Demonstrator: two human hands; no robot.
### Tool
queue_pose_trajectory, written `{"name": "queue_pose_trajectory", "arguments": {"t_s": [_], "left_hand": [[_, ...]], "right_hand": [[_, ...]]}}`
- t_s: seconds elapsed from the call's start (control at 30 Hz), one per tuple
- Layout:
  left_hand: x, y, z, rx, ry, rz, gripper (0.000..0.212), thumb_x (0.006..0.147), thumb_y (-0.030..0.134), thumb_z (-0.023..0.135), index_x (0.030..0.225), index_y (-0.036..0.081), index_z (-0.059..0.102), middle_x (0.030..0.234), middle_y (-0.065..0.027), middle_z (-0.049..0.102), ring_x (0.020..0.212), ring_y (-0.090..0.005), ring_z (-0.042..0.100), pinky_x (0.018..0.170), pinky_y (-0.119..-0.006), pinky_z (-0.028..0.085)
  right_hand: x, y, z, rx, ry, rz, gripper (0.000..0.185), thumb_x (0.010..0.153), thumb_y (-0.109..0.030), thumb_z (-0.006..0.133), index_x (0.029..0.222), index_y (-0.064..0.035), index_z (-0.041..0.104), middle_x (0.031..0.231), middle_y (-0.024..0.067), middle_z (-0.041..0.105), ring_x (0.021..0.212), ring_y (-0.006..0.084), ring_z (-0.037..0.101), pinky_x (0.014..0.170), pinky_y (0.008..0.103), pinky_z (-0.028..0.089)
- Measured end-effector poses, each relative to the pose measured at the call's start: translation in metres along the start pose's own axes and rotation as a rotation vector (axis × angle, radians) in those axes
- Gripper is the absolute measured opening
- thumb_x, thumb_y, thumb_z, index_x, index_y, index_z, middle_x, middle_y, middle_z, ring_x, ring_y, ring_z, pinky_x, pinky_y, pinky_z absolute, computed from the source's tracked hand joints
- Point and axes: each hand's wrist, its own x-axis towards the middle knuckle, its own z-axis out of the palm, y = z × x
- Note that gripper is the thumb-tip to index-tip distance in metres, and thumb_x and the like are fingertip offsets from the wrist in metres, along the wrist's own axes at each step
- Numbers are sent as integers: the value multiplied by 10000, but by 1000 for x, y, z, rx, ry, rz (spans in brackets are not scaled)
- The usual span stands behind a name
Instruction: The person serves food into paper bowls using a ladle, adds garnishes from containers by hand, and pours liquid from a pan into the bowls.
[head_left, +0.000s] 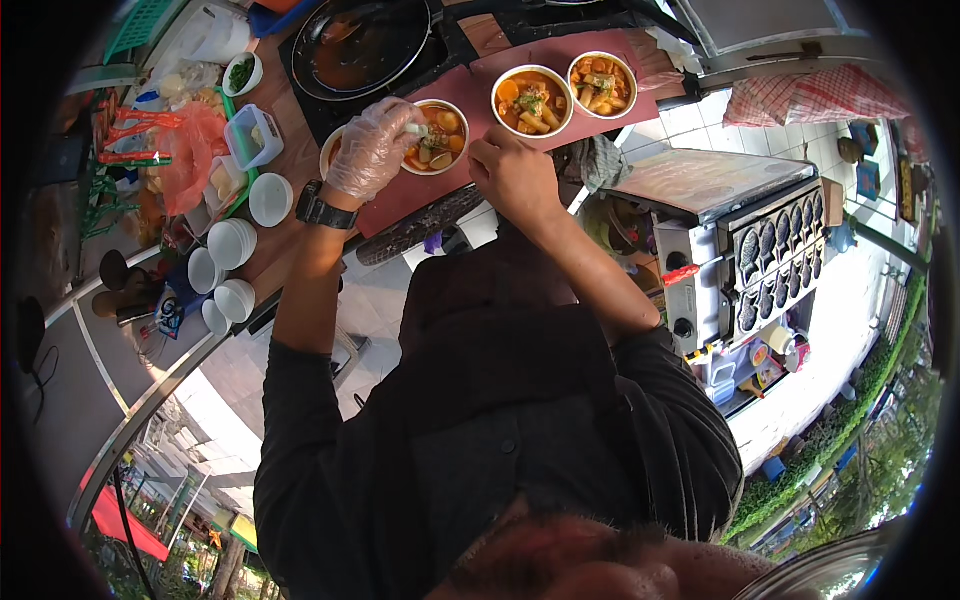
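My left hand (379, 146), in a clear plastic glove, pinches a small pale piece, perhaps spring onion, over a paper bowl of red soup (442, 139). Another bowl (330, 154) is partly hidden behind that hand. My bare right hand (510, 169) has its fingers curled, by the near edge of a red-brown mat (405, 199); whether anything is in them cannot be told. Just beyond it stands a soup bowl with rice cakes and green garnish (531, 101), close beside a similar bowl (602, 85).
A black frying pan (360, 49) with red sauce sits on the stove. At left are a bowl of chopped greens (241, 73), a plastic tub (255, 136) and stacked white bowls (231, 244). A fish-shaped waffle iron (780, 255) stands at right, beyond a grey cloth (596, 161).
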Motion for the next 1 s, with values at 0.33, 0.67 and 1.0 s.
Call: {"name": "queue_pose_trajectory", "arguments": {"t_s": [0.33, 0.67, 1.0], "left_hand": [[-8, 7, -15, -30, 49, 3, 272, 856, -23, 778, 1087, 76, 671, 1100, -93, 711, 984, -331, 736, 821, -410, 596], [-16, 4, -17, -53, 58, 26, 229, 832, -13, 812, 1012, 52, 686, 1096, -87, 738, 964, -318, 753, 805, -391, 611], [-14, 10, 4, -21, 174, 103, 203, 775, 98, 876, 932, 79, 749, 1016, -35, 757, 926, -284, 742, 796, -398, 573]], "right_hand": [[7, -7, -8, -63, 82, 153, 53, 892, -166, 737, 907, -116, 744, 927, 38, 698, 731, 294, 729, 638, 430, 603], [7, -7, -5, -55, 47, 106, 45, 898, -158, 731, 905, -114, 733, 906, 46, 682, 724, 294, 728, 626, 419, 592], [-2, 8, -42, -79, 204, 238, 96, 919, -177, 738, 933, -100, 683, 922, 81, 676, 714, 324, 730, 601, 442, 585]]}}
